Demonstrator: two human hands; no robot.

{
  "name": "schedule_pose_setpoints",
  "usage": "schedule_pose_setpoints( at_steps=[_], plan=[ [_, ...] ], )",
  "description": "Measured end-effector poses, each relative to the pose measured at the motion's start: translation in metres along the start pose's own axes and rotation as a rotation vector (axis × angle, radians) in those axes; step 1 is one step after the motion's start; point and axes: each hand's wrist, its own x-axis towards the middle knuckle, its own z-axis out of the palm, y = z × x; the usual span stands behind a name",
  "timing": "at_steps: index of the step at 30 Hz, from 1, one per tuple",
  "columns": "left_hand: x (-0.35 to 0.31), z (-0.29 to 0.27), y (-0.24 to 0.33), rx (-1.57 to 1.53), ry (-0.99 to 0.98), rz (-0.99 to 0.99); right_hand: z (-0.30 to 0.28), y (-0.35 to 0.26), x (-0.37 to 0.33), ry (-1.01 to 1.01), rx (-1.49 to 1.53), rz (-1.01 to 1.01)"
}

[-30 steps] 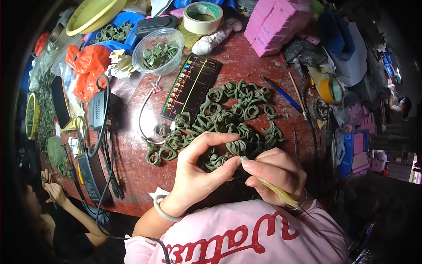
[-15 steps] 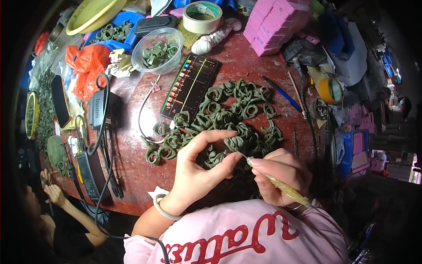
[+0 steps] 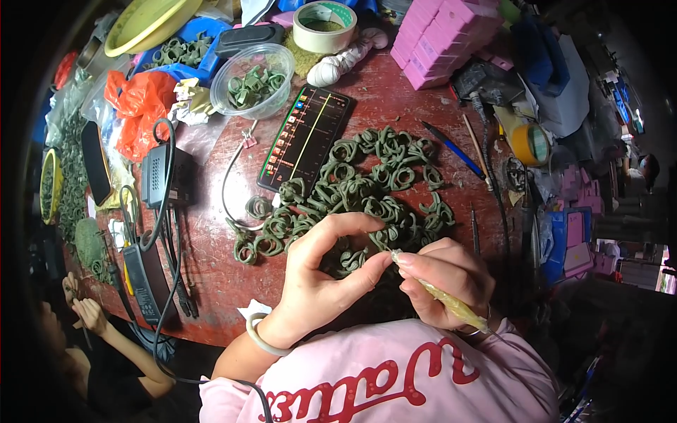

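My left hand (image 3: 321, 264) has its thumb and forefinger closed on a small dark green ring (image 3: 381, 240), partly hidden by the fingers. My right hand (image 3: 451, 278) grips a thin pen-like tool (image 3: 451, 302) whose handle is wrapped in yellowish tape, with a cord at its back end. The tool's tip meets the ring by my left thumb; whether it touches cannot be made out. Just beyond both hands lies a heap of similar green rings (image 3: 352, 190) on the red table (image 3: 211, 282).
Behind the heap lies a phone (image 3: 307, 137), lit. A clear tub (image 3: 226, 88) holds green pieces. Pink blocks (image 3: 441, 42) are stacked at the back right, with a blue pen (image 3: 455, 151) nearer. A black power box (image 3: 166, 173) stands left. Another person's hand (image 3: 90, 314) is at lower left.
The ring in my left fingers has turned and shifted slightly toward me. My right hand with the tool has moved a little left, and the tool's thin tip is now less visible.
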Motion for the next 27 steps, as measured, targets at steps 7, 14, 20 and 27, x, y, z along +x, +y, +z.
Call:
schedule_pose_setpoints(
  at_steps=[7,14,20,27],
  plan=[
    [0.0,0.003,-0.007,0.154,-0.095,0.173,-0.009,-0.002,-0.002,0.001,-0.005,0.019],
    [0.001,-0.001,0.001,-0.223,-0.071,-0.231,-0.012,0.001,0.006,-0.043,0.102,0.107],
    [-0.001,0.002,0.002,-0.277,-0.023,-0.223,-0.009,-0.001,0.006,-0.032,0.088,0.163],
    [-0.001,0.0,0.002,-0.194,-0.032,-0.208,-0.006,-0.001,0.006,-0.001,0.083,0.177]
  ],
)
